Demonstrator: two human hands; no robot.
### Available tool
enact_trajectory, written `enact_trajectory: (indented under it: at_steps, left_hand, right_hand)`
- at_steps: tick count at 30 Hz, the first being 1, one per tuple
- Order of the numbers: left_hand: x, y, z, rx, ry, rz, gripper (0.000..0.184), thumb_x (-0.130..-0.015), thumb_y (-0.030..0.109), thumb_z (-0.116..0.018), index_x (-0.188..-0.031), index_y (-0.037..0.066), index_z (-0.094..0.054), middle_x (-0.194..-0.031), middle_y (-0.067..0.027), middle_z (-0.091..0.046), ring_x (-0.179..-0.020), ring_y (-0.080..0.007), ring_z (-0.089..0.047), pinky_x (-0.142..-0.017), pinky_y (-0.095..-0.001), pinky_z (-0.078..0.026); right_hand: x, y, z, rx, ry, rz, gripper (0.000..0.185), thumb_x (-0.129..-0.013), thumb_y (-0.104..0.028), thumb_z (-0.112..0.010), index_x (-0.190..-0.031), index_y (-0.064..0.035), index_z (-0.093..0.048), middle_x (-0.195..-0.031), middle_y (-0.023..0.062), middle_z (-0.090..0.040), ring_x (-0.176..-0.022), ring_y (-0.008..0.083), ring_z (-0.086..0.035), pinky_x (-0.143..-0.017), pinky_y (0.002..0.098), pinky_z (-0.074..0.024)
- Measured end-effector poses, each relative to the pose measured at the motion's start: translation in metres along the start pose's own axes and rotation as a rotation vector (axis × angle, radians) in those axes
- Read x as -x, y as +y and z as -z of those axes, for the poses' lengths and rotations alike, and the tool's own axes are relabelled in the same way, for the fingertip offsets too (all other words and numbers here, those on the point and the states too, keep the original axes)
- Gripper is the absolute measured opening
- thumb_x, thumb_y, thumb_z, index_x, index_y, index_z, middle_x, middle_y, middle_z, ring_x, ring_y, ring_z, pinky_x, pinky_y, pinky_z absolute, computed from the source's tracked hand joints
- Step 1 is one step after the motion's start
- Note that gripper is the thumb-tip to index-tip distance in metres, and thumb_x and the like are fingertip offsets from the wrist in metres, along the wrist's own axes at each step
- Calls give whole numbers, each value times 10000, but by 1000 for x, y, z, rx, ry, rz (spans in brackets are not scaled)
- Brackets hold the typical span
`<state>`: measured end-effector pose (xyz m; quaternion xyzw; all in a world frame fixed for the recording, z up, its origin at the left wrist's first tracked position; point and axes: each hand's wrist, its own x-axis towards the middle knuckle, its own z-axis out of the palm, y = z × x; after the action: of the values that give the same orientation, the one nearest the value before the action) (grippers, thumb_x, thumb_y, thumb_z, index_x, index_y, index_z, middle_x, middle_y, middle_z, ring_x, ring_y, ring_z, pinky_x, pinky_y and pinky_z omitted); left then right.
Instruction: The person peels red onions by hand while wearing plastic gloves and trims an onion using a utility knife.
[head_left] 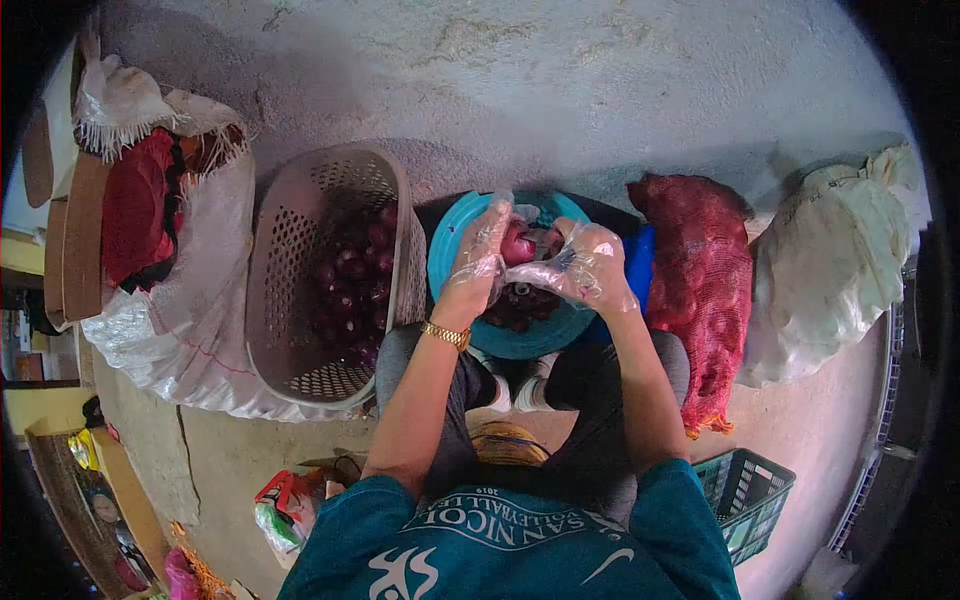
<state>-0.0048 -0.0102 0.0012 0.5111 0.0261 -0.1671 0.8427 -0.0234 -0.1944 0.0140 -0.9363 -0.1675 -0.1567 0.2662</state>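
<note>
Both of my hands wear clear plastic gloves and meet over a round turquoise basin (pixel 455 335). My left hand (pixel 482 252) is closed around a red onion (pixel 518 244), holding it upright on the basin's left side. Close against the onion's right side is my right hand (pixel 592 265), its thumb reaching across to the onion and its fingers curled. What those fingers pinch is too small to make out. Dark, loose onion skins (pixel 520 308) lie in the basin under my hands.
Left of the basin, a tilted perforated plastic basket (pixel 285 250) holds several red onions (pixel 355 270). A red mesh sack (pixel 700 290) and a white woven sack (pixel 825 275) stand at the right. A dark green crate (pixel 745 500) sits at lower right, a plastic bag (pixel 285 510) at lower left.
</note>
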Motion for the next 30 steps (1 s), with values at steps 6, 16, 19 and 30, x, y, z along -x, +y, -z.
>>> enact_trajectory:
  at_steps: [6,16,19,30]
  left_hand:
    - [9,12,-12,1,40,81,472,-971,500,-604,-1077,43,-662,-962,-17,-616,-861,-94,-581,-768,-266,-507]
    - [3,0,-3,-64,22,-25,356,-987,422,-616,-1041,74,-667,-909,29,-573,-804,-69,-554,-732,-248,-495]
    - [3,1,-2,-53,37,28,323,-996,382,-614,-1027,65,-670,-907,29,-576,-804,-64,-555,-724,-244,-494]
    - [1,-3,-1,-18,34,32,252,-996,340,-624,-959,92,-651,-886,57,-536,-823,-50,-489,-740,-249,-453]
  right_hand:
    - [1,3,-5,-9,17,38,612,-673,-639,-770,-839,-62,-649,-706,145,-640,-700,346,-664,-611,440,-508]
    - [3,8,-7,-149,-78,29,596,-693,-575,-784,-931,-35,-701,-732,153,-659,-718,347,-675,-643,427,-525]
    - [0,2,-6,-61,-96,-28,620,-691,-580,-777,-938,-16,-706,-736,159,-660,-731,348,-678,-660,428,-530]
    - [2,6,-8,-213,21,72,583,-688,-538,-788,-911,-5,-715,-754,163,-680,-726,350,-682,-668,427,-534]
